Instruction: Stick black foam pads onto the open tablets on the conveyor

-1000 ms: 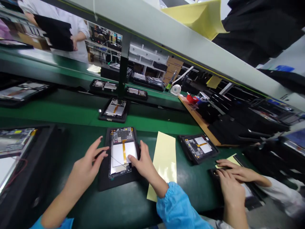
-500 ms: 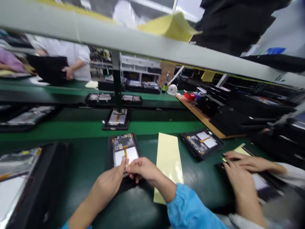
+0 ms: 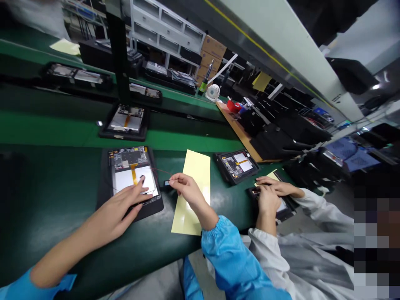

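An opened tablet (image 3: 128,159), with circuit board, white battery and orange ribbon cable showing, lies in a black tray on the green bench. Across its lower part rests my left hand (image 3: 120,208), fingers spread; a small dark spot shows by one fingertip, too small to name. To the right of the tablet, my right hand (image 3: 189,191) pinches a small black rectangular part (image 3: 166,183). A thin red wire (image 3: 161,170) runs from the tablet toward that part. Under my right hand and wrist lies a yellow paper sheet (image 3: 197,164).
Another opened tablet (image 3: 239,163) lies to the right, and one more (image 3: 127,118) sits behind mine. A co-worker's hands (image 3: 271,198) work on a device at the right. An overhead beam (image 3: 281,54) crosses above. A small white fan (image 3: 213,92) stands at the back.
My hands, together at the tablet's lower edge before, are now apart. The right has moved right with the small black part; the left lies spread on the tablet. The view has tilted and shifted right.
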`<state>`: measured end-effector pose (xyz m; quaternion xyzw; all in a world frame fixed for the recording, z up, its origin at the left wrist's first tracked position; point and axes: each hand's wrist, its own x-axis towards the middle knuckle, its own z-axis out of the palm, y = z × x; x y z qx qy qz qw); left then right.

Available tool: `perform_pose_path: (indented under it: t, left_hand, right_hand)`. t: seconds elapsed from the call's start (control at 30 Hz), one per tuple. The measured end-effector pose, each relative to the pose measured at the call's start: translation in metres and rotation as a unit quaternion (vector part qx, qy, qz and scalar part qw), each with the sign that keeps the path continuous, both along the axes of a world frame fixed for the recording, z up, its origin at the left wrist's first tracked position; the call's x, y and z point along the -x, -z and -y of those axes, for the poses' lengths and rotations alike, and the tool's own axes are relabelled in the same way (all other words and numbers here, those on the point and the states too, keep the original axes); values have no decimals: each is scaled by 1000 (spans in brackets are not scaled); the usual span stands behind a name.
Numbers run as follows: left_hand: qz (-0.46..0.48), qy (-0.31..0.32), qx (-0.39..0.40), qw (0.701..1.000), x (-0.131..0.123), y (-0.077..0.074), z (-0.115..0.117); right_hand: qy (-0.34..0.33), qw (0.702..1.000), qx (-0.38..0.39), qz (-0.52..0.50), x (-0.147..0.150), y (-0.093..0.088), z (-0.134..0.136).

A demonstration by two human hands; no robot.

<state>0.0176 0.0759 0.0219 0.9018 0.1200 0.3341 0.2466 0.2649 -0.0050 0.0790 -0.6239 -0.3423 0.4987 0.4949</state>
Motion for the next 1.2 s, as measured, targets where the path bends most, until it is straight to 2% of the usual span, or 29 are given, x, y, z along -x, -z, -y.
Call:
perform_pose_path:
  t: [0.07, 0.17, 0.33, 0.57, 0.67, 0.77, 0.83, 0.9, 0.93, 1.0, 1.07, 1.13, 1.2]
  left_hand:
    - [-32, 25, 25, 999, -2, 7, -5]
    - [-65, 14, 50, 996, -1, 14, -13]
    - [-93, -10, 81, 992, 8, 14, -22]
    - [-57, -20, 146, 987, 10, 22, -19]
    - [-73, -27, 120, 990, 9, 21, -18]
    - [-82, -24, 53, 995, 8, 9, -13]
    - [-98, -13, 22, 995, 5, 2, -10]
    - [-125, 5, 16, 992, 0, -1, -12]
    - [-131, 8, 18, 991, -2, -1, -14]
    - [-127, 4, 29, 991, -5, 1, -16]
    - [-115, -4, 43, 992, -6, 5, -14]
    - [-99, -13, 49, 994, -6, 9, -8]
    - [-84, -22, 49, 995, -6, 13, -1]
  right_hand:
    - [-8, 1000, 6, 21, -6, 1, 2]
    - [-54, 997, 20, 48, -1, 2, 3]
    - [-107, 987, 37, 118, 18, 8, 4]
    - [-132, 962, 51, 234, 22, 6, 2]
    - [-163, 937, 38, 307, 22, 0, -4]
    - [-179, 914, 6, 363, 23, -5, -5]
    - [-164, 912, -30, 375, 19, 0, -3]
    - [-109, 911, -51, 395, 11, 14, -6]
    - [-102, 908, -61, 402, 7, 22, -8]
    - [-111, 890, -120, 426, 3, 35, -10]
    - [-138, 856, -176, 466, 3, 41, -6]
    - [-160, 822, -205, 507, 9, 41, 2]
    - [-167, 802, -205, 536, 18, 35, 10]
